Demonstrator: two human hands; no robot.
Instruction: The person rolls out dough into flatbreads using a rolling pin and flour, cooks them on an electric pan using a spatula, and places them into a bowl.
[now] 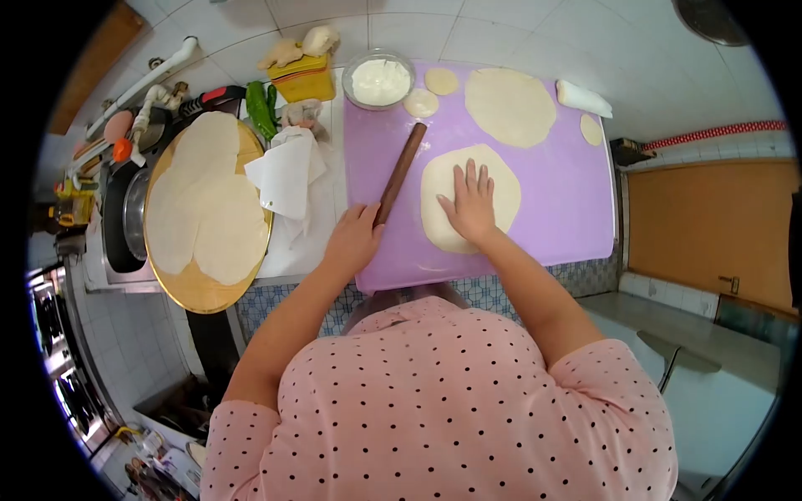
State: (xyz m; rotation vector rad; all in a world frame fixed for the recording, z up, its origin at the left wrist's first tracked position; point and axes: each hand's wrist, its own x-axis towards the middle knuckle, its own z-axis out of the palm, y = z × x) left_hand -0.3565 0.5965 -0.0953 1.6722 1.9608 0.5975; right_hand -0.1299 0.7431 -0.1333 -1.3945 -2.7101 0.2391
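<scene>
Dough sheet (507, 196), roughly round, is lying under my right hand (474, 200), near the middle of a lilac mat (568, 209). Taking clock directions from that sheet, a gold-coloured oval tray (196, 298) is sitting at nine, bearing broad, thin lobes of dough (209, 200). One wide, flat round (511, 107) is lying at one. My right palm is resting down, open, fingers spread; I am judging that a flat palm is sharing pressure evenly, while dug-in fingertips are risking dents or thin patches. My left hand (355, 236), at eight, is gripping the near end of a dark rolling pin (403, 167). The pin is slanting just beside the sheet without touching, and I am thinking that keeping it clear is sparing the edge from creases. A clear bowl (378, 107) of white, flour-like stuff is standing at eleven; two small dough discs (441, 81) are lying near it.
</scene>
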